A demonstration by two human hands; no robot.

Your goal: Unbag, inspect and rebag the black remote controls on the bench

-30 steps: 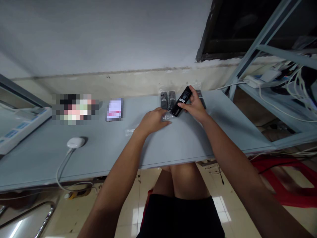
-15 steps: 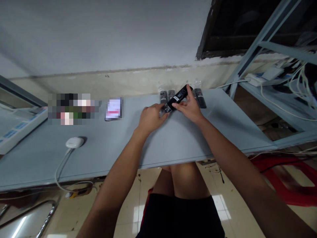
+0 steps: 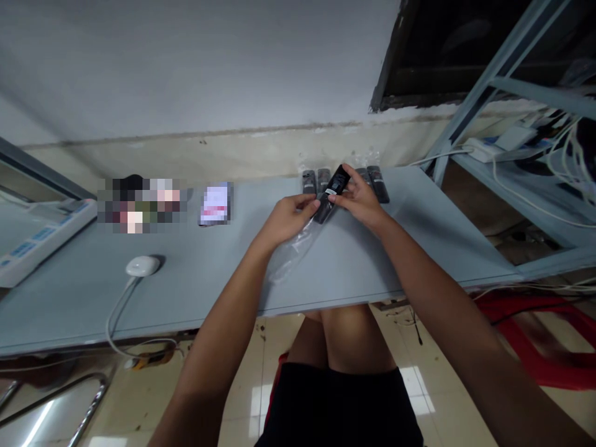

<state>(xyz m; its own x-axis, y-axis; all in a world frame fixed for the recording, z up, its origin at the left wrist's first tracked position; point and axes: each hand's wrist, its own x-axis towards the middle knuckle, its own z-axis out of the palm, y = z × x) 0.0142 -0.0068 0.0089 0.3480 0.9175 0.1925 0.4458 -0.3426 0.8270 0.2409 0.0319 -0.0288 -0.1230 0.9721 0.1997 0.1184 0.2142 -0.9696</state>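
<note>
A black remote control [image 3: 338, 180], back side up with a small white label, is held at a slant above the table. My right hand [image 3: 365, 202] grips its upper part, one finger at the top end and the thumb near the label. Closed at its lower left side is my left hand [image 3: 291, 218], the thumb against the remote's edge. A clear plastic bag [image 3: 293, 257] trails from there toward the table's front edge. How far the bag covers the remote I cannot tell. Behind, several bagged dark remotes [image 3: 378, 185] lie in a row, partly hidden by the held one.
On the grey table [image 3: 223, 292] lie a phone [image 3: 215, 203] with a blurred screen, a white oval device [image 3: 142, 266] on a cable, and a pixelated pile [image 3: 139, 205]. Power strips stand left [image 3: 41, 239] and right [image 3: 488, 149]. A red stool [image 3: 526, 347] is at lower right.
The remote has tilted steeper and come slightly lower. The clear bag, bunched at my left hand before, now spreads out below it toward the front edge.
</note>
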